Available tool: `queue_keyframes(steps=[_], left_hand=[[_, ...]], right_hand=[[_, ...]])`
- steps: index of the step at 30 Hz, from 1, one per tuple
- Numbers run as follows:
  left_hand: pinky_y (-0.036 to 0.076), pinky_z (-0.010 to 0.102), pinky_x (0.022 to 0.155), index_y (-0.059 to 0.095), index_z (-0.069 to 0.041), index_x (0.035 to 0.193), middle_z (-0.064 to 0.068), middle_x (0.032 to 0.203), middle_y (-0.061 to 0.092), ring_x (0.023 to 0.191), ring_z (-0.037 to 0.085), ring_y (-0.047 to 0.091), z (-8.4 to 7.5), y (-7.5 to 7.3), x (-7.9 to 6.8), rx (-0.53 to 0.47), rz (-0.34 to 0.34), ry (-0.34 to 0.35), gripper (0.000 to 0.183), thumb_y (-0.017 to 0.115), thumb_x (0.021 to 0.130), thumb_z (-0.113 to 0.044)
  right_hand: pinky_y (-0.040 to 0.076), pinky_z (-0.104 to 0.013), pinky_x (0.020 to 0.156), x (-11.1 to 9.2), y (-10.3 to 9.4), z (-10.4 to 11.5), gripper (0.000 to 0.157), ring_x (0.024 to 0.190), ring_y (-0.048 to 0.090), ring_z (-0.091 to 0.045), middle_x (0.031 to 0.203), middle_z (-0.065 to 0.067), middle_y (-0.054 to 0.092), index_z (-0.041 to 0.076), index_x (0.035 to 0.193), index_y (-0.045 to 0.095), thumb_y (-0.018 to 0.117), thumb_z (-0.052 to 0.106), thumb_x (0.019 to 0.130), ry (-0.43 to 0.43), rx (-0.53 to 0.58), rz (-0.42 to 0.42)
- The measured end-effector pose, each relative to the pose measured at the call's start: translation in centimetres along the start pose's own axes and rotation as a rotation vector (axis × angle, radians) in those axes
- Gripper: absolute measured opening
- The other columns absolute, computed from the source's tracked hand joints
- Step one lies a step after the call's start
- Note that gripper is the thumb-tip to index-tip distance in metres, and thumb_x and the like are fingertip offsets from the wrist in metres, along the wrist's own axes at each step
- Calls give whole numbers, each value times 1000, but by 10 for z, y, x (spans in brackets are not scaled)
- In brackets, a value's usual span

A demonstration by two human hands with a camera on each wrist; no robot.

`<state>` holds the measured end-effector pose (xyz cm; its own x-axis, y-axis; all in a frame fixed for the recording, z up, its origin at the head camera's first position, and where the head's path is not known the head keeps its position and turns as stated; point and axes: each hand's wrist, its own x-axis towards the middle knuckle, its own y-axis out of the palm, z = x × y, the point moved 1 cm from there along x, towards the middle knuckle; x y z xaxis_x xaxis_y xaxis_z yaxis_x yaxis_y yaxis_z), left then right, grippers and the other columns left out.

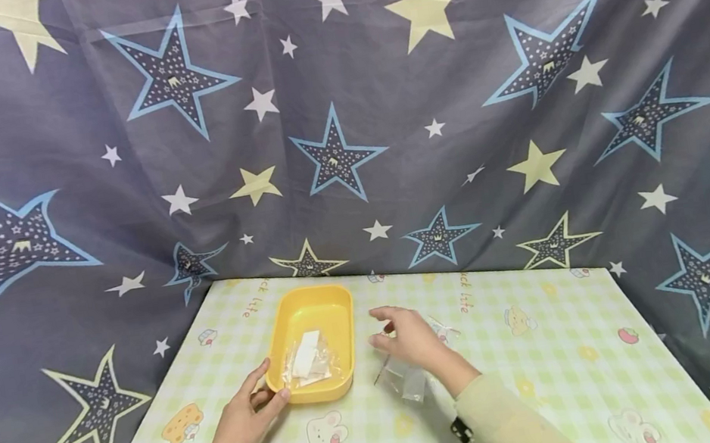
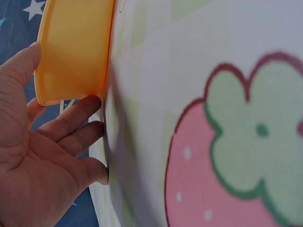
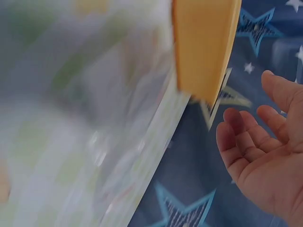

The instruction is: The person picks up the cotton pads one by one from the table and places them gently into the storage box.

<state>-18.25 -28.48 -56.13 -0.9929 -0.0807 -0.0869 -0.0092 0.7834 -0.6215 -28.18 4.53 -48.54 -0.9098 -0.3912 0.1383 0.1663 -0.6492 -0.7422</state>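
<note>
Yellow tub (image 1: 326, 319), rounded corners, clear pkts (image 1: 310, 358) inside, long axis running near-to-far! L hand (image 1: 246, 415) pinches its near-L corner; R hand (image 1: 413, 337), fingers loose, grips nothing.

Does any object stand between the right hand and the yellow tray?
Nothing visible does: in the head view, only patterned tablecloth shows between the right hand's fingertips and the yellow tray. The loose plastic packets lie below and beside the hand.

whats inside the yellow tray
Clear crinkly plastic and a flat white piece lie in the half of the yellow tray nearer the person. Whatever lies under the white piece is covered and can't be seen.
</note>
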Motion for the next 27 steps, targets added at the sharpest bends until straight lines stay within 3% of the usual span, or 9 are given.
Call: queue_keyframes(steps=[8, 14, 20, 27], left_hand=[[44, 65, 118, 29, -30, 171, 19, 144, 69, 139, 40, 63, 2, 0, -1, -3, 0, -9, 86, 68, 100, -61], [43, 66, 119, 28, -30, 171, 19, 146, 68, 142, 40, 61, -1, 0, 0, -17, 0, -7, 85, 68, 101, -59], [43, 67, 119, 28, -29, 171, 20, 146, 68, 141, 41, 61, -4, -2, 0, -8, 4, -8, 85, 68, 102, -58], [42, 69, 118, 28, -29, 171, 21, 145, 68, 142, 43, 60, -2, -2, 0, 0, 8, -15, 86, 68, 101, -59]], right_hand=[[64, -48, 90, -26, -47, -62, 49, 107, 77, -34, 135, -20, 74, 5, 143, 67, 79, 18, 97, 94, -50, -101], [64, -47, 88, -44, -73, -93, 50, 106, 77, -34, 134, -24, 72, 4, 145, 65, 77, 19, 99, 155, -68, -119], [63, -48, 87, -55, -83, -113, 51, 104, 76, -34, 134, -26, 72, 3, 146, 63, 77, 19, 99, 172, -97, -107], [63, -49, 87, -60, -81, -125, 54, 103, 76, -35, 131, -25, 73, 3, 146, 63, 80, 18, 97, 160, -115, -81]])
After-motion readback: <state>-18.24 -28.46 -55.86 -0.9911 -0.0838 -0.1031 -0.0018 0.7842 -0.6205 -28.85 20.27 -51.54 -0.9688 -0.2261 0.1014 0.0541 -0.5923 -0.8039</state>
